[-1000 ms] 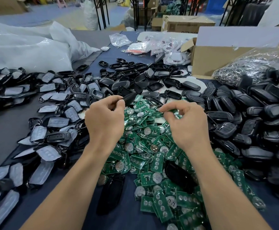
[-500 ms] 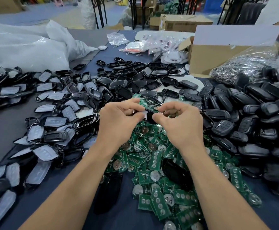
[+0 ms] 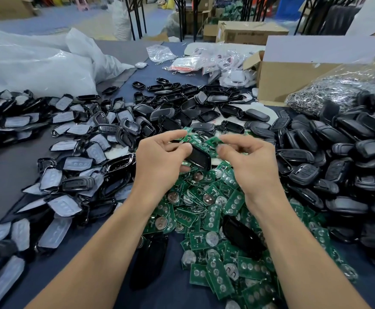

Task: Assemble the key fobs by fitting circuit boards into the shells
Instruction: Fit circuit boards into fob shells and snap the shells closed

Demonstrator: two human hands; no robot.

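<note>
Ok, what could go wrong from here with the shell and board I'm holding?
The right hand pinches the circuit board, seemingly by one edge, above the pile of boards. If it slips, it may get lost among them. The left hand holds the black shell tilted, so the board could go in skewed and not seat.

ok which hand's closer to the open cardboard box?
Right. The right hand, pinching a circuit board, is in front of the cardboard box, slightly to its left; the left hand is farther left, gripping a black shell.
</note>
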